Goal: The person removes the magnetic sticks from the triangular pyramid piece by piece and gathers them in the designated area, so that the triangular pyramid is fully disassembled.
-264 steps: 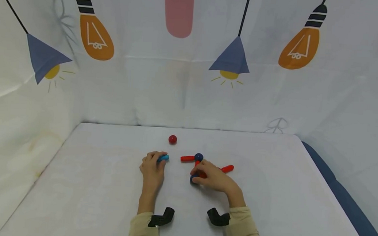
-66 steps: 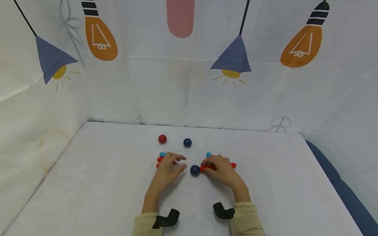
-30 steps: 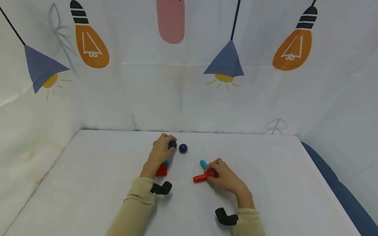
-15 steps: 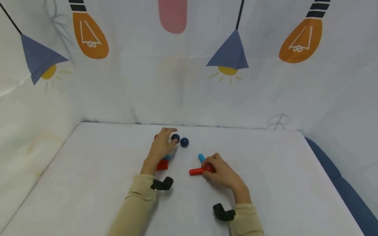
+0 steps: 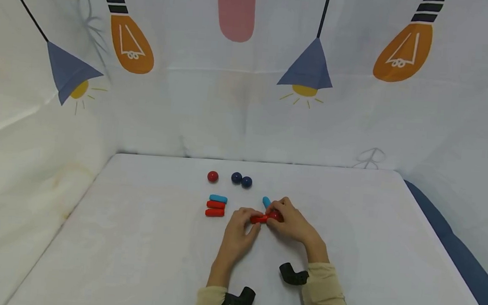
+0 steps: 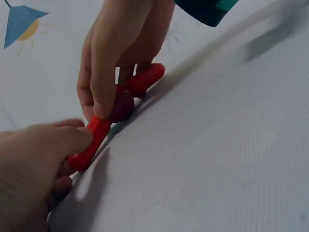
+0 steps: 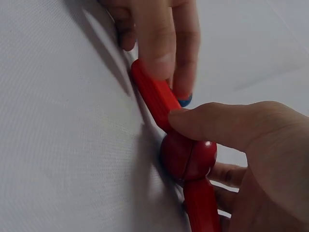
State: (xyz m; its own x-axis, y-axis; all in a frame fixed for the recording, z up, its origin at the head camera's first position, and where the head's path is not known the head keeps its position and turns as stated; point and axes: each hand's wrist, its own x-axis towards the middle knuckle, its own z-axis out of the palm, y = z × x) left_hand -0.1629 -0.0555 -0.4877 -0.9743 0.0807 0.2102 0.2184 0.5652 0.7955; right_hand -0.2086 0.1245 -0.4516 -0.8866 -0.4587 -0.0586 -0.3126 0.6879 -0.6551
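White cloth printed with lamps and bulbs hangs behind a worktop [image 5: 136,239] covered in the same pale fabric. Near the middle of it, the two hands meet over a small chain of red pieces: a red rod [image 7: 155,99] joined to a red ball [image 7: 188,157], with a second red rod [image 7: 203,205] leaving the ball on the other side. The left hand [image 5: 238,230] pinches the free end of the first rod between thumb and fingers, so its grip is closed on that rod. The right hand [image 5: 292,222] has its fingers curled around the ball and the second rod, and holds them low against the cloth. A light blue rod [image 5: 266,202] lies just beyond the right hand. To the left, three rods lie side by side, a blue rod [image 5: 218,199] farthest and two red ones [image 5: 215,208] nearer. Far behind them, a red ball [image 5: 212,176] sits apart from two dark blue balls [image 5: 241,179] that touch each other. The step in hand seems to be pulling this rod off the ball, or perhaps seating it. The next move would need a steady hold on the ball while the left hand moves the rod along its own line.
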